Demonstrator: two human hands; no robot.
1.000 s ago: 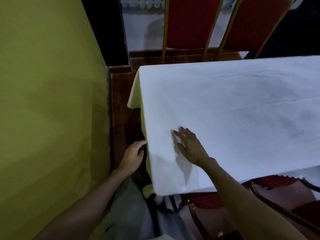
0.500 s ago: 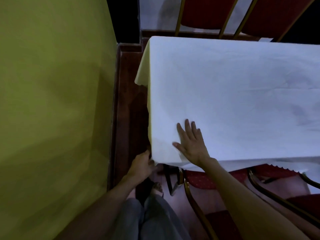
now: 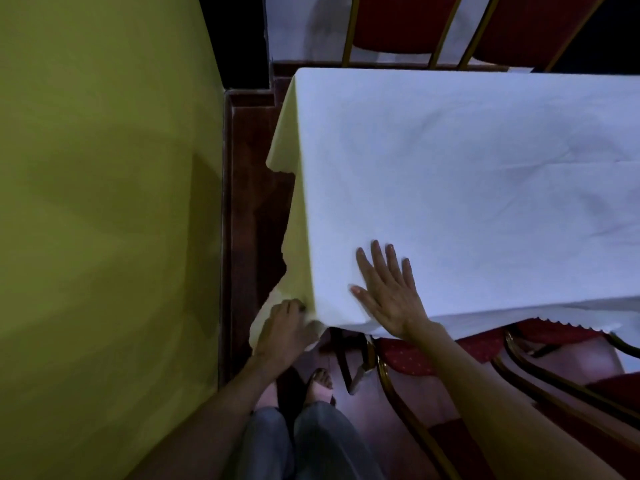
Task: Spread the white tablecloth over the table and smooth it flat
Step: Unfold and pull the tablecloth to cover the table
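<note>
**Cloth down on the worktop, one hand flat, one at the corner**

The worktop [image 3: 346, 327] fills the frame from 12 to 4 o'clock, hidden under its cover except for dark legs showing below the near edge. A yellow-green wall [image 3: 104, 202] takes up the whole side from 7 to 11 o'clock, and a strip of dark reddish-brown floor [image 3: 249, 202] runs between wall and worktop. Two red chairs with gold frames [image 3: 398, 26] stand at the far edge around 12 to 1 o'clock; more red seats with gold tubing [image 3: 415, 355] are tucked under the near edge toward 4 and 5 o'clock. The person's jeans and a sandalled foot [image 3: 320, 384] show at 6 o'clock.

The white tablecloth [image 3: 467, 174] lies across the top, mostly flat, with shallow creases running toward 3 o'clock. Its end hangs over the side facing the wall, looking yellowish there, with a wavy hem. A scalloped edge drops over the near side toward 4 o'clock.

The right hand [image 3: 388, 292] lies palm down on the cloth near the close corner, fingers straight and spread, holding nothing. The left hand [image 3: 284, 330] is just below that corner at about 6 o'clock, fingers curled into the hanging cloth, gripping it.
</note>
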